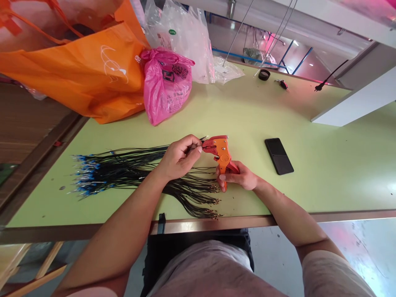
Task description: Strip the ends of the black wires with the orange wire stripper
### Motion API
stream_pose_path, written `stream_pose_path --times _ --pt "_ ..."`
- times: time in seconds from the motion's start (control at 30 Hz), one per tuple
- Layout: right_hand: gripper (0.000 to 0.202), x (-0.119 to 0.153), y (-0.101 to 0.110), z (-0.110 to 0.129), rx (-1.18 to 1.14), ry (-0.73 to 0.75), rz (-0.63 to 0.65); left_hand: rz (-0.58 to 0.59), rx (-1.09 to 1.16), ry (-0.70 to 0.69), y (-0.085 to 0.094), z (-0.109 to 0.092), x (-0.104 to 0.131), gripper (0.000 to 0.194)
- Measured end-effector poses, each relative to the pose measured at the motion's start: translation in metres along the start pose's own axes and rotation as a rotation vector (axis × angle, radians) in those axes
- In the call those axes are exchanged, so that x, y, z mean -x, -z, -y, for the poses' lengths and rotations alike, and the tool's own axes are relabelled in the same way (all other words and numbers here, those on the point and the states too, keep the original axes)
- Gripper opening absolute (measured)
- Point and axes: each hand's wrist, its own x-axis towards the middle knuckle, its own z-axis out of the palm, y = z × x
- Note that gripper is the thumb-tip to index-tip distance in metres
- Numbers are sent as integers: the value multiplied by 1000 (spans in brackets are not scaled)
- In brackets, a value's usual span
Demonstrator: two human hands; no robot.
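In my right hand [236,176] is an orange and red wire stripper [222,150], my fingers wrapped round its handles and its jaws facing left. My left hand [182,156] pinches a thin black wire right at those jaws; the fingers hide most of that wire. Under and left of my left hand lies a big bundle of black wires [130,173] on the table. Blue ends with bare silvery leads [88,175] gather at the bundle's left. Its right ends fan out with small copper-coloured tips [213,202] below the stripper.
A large orange bag [93,78] and a tied pink plastic bag [168,88] stand at the back left, beside clear plastic bags [185,41]. A black phone [279,156] lies to the right. Farther back are a black tape roll [264,74], keys [283,85] and a white upright panel [355,99].
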Motion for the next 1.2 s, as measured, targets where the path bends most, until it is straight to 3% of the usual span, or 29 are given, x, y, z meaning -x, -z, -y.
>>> stream_pose_path --times 0.47,0.7,0.83,0.97,1.1,1.2 --pt "36 -1 -6 1 64 31 -56 -40 -52 -76 -4 -5 2 17" --pt "48 -2 -10 -4 102 59 -204 -72 -74 -94 -9 -3 3 22" --pt "35 0 -5 -3 55 49 -57 -66 -46 -58 -9 2 1 26" --pt "45 5 12 3 -19 25 68 -72 -39 -25 -7 10 -3 30" --pt "45 8 32 8 -65 52 -58 -97 -144 -20 -2 13 -5 29" --pt "45 7 45 10 -112 138 -221 29 -336 -85 -1 16 -4 28"
